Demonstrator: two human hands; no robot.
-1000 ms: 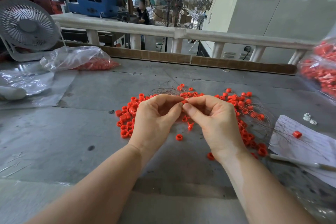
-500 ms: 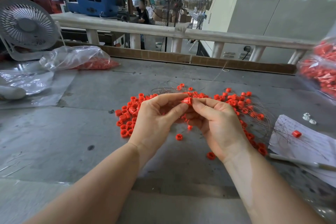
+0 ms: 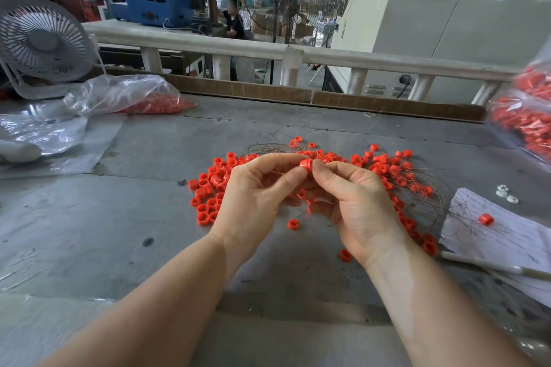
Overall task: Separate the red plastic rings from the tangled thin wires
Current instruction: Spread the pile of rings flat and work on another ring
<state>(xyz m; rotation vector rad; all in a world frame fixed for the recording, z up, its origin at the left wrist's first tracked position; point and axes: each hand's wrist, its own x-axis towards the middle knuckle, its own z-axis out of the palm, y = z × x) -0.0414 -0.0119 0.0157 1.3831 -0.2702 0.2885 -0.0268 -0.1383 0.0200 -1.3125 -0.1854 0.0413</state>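
Both hands meet above the grey table [image 3: 89, 232] at the middle of the view. My left hand [image 3: 253, 197] and my right hand [image 3: 354, 202] pinch one red plastic ring [image 3: 305, 163] between their fingertips. Thin wire runs under my right hand's fingers. A loose heap of red rings [image 3: 211, 185] lies left of my hands. More rings threaded on tangled thin wires [image 3: 417, 188] spread to the right and behind. Single rings lie near my wrists [image 3: 293, 224].
A clear bag with red rings [image 3: 134, 98] and a white fan [image 3: 41, 42] sit at the far left. Another bag of rings [image 3: 527, 122] hangs at the right edge. A paper sheet [image 3: 507, 235] with one ring, and a white pen [image 3: 492, 267], lie at the right.
My fingertips have drawn one ring up out of the tangle; it now shows fully between both hands. My right hand has turned a little, palm more toward me.
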